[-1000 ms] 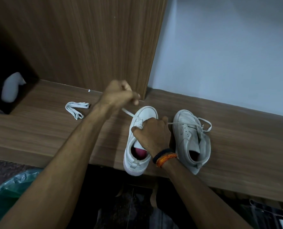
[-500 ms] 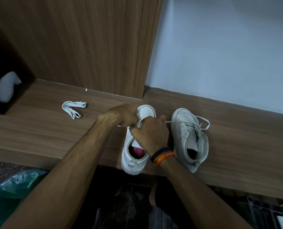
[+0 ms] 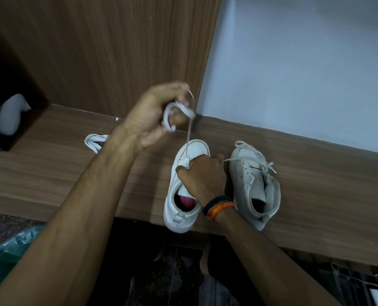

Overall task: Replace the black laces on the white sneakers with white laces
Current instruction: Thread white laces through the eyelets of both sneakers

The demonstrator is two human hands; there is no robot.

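Two white sneakers stand on a wooden ledge [image 3: 51, 173]. The left sneaker [image 3: 179, 208] overhangs the ledge's front edge, its pink insole showing. My right hand [image 3: 202, 175] grips it over the tongue. Raised above the toe, my left hand [image 3: 155, 113] holds a white lace [image 3: 179, 111] looped round its fingers, and a taut strand runs down to the shoe's eyelets. The right sneaker [image 3: 254, 182] stands beside it, threaded with a white lace whose ends lie loose. No black laces are visible.
A bundled white lace [image 3: 95, 141] lies on the ledge behind my left forearm. A wooden panel [image 3: 117, 51] rises behind, next to a pale wall [image 3: 305, 62]. A dark niche at left holds a white object [image 3: 11, 115]. A green bag [image 3: 7, 250] sits below left.
My left hand rose from beside the left sneaker's toe to above it, drawing the white lace up and taut. My right hand stayed on the shoe.
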